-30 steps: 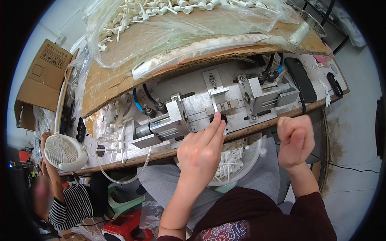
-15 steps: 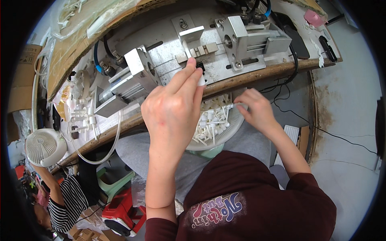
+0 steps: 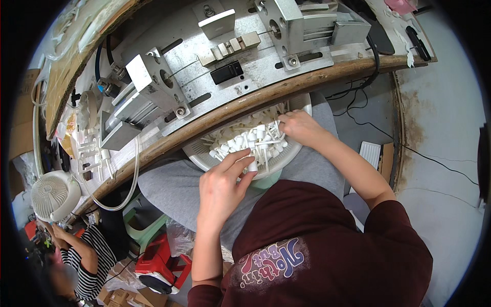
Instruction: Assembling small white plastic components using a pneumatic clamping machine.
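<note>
left hand [image 3: 220, 187] pinched on a white piece [image 3: 252, 165] by the basket rim [image 3: 276, 167] | probs light, stiff, kinda slick, grab the fat end | loose pieces [image 3: 261, 132] inside, thin stems [image 3: 266, 160] might snap | right hand [image 3: 303, 128] at them, can't tell if gripping

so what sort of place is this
Probably a small assembly workshop: a metal fixture with pneumatic-looking cylinders sits on the wood-edged workbench, a basket below its edge holds many small white plastic parts, and another person in a striped top is nearby.
</note>
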Demonstrator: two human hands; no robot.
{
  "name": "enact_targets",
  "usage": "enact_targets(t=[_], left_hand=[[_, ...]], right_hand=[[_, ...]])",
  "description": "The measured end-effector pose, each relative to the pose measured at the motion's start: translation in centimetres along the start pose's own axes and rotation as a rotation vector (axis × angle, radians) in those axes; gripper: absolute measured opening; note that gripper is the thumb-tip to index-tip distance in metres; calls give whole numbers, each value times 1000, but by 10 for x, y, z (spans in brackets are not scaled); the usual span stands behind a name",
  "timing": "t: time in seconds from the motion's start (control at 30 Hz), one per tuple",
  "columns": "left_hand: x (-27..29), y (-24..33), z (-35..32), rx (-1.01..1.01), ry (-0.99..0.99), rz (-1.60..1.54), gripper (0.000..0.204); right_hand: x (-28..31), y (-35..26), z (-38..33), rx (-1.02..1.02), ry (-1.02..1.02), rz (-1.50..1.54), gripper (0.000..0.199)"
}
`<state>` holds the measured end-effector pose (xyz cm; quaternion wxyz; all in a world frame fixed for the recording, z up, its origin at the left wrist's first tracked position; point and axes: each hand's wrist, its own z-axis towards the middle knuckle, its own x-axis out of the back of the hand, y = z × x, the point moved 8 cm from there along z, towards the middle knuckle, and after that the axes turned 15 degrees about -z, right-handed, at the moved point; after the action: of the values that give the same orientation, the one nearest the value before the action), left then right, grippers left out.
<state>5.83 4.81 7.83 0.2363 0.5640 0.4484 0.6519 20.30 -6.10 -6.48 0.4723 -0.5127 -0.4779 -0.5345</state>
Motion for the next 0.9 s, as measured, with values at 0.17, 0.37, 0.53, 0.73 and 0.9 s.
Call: enact_targets(t=[0.17, 0.37, 0.53, 0.73, 0.9], left_hand=[[-22, -14, -3, -56, 86, 60, 46], [-43, 3, -2, 183, 37, -509, 21], [-14, 24, -5, 55, 217, -240, 31], [35, 21, -19, 49, 441, -342, 24], [35, 35, -15, 46, 337, -408, 28]], right_hand=[[58, 10, -12, -395, -86, 841, 5], [116, -23, -23, -448, -14, 1545, 13], [166, -20, -22, -314, 126, 1048, 12], [189, -2, -33, -352, 230, 917, 13], [202, -23, -22, -325, 277, 1144, 15]])
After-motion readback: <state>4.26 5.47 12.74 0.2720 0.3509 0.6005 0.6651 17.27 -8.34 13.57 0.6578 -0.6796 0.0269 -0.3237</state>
